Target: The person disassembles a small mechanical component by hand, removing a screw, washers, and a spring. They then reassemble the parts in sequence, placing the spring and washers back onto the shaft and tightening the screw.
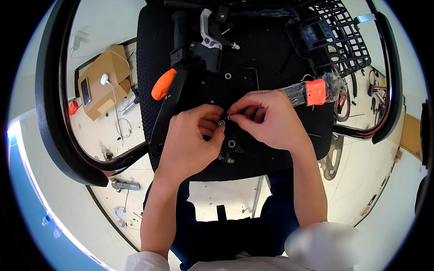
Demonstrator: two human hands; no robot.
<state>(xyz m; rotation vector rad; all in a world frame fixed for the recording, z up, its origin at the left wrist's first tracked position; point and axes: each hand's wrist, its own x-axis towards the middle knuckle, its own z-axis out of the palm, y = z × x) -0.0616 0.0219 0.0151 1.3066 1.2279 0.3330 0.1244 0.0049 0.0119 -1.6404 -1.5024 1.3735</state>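
My left hand (187, 142) and my right hand (273, 117) meet over the front half of a black chair seat (280, 162), fingertips almost touching. Between the left thumb and fingers is a small round metal piece (221, 123), its exact kind too small to tell. The right thumb and forefinger pinch a tiny light-coloured ring-like piece (229, 117). Just below the fingers lies a black metal part (234, 149) with a pale ring on it and a bolt-like end (229, 160). A loose washer (228, 76) rests farther up the seat.
A silver brake lever (205, 27) on a black bar and an orange piece (163, 84) lie at left. A hex key (256, 74), a plastic-wrapped tube with an orange band (315, 92) and a black basket (357, 49) are at right. Armrests (49, 108) flank the seat; cardboard (106, 81) lies beyond.
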